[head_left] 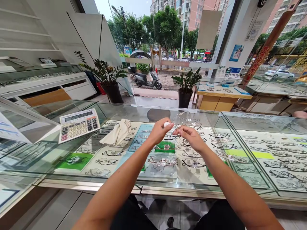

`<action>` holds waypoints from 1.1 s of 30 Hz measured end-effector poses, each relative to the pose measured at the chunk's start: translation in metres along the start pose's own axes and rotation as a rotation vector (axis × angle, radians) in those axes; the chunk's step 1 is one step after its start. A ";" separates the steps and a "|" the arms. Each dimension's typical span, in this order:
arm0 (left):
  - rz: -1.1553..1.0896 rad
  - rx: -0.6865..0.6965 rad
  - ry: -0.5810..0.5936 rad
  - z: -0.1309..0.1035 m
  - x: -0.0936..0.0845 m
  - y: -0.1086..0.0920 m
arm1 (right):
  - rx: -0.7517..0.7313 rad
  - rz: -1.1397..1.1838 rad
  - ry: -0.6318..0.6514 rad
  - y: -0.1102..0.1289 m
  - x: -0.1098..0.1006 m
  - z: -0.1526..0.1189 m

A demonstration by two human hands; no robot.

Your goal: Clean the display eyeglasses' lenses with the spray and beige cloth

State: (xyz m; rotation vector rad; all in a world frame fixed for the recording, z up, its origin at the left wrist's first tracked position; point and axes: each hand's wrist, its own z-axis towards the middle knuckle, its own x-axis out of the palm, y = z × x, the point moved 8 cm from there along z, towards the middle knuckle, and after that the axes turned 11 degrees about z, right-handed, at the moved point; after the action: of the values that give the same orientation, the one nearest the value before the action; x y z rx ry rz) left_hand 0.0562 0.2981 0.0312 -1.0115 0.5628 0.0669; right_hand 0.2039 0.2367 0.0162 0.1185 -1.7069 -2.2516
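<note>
Both hands are raised close together above the glass display counter. My left hand is closed around a small white object that shows at its fingertips. My right hand pinches part of a thin-framed pair of glasses, whose outline blends with the frames under the glass. A cream cloth lies crumpled on the counter, left of my hands. Farther left, a calculator rests tilted on the glass. Rows of eyeglasses sit inside the case beneath my hands.
Beyond the counter stand two potted plants and a wooden display table. A slanted panel with papers is at the far left. Through the window a parked scooter shows. Part of a person's arm appears at the right edge.
</note>
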 end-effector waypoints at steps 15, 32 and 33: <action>0.085 0.090 -0.102 -0.003 -0.009 -0.011 | 0.016 0.045 0.069 0.002 0.005 0.000; 0.252 0.125 0.181 -0.011 0.021 -0.022 | -0.043 0.239 -0.230 -0.001 -0.026 0.002; 0.249 0.129 0.188 -0.011 0.022 -0.022 | -0.040 0.243 -0.227 -0.001 -0.025 0.002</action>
State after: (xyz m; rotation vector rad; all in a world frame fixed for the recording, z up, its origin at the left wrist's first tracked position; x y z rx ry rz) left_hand 0.0775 0.2727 0.0331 -0.8227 0.8533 0.1547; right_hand 0.2274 0.2462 0.0131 -0.3473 -1.6790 -2.1812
